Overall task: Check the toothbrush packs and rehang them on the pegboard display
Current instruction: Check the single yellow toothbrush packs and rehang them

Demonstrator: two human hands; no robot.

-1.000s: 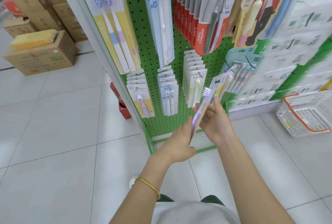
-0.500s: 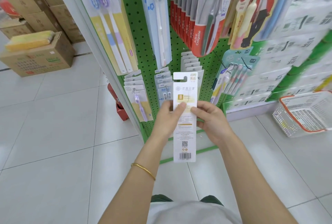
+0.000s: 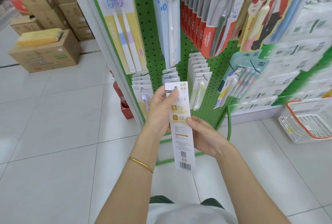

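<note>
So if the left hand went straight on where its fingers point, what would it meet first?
Most likely the middle row of hanging packs on the green pegboard, just beyond the held pack in the left hand; depth is unclear.

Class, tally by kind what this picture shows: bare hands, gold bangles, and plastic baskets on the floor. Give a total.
Hands: 2, left hand and right hand
Gold bangle: 1
Basket: 1
Total: 4
</note>
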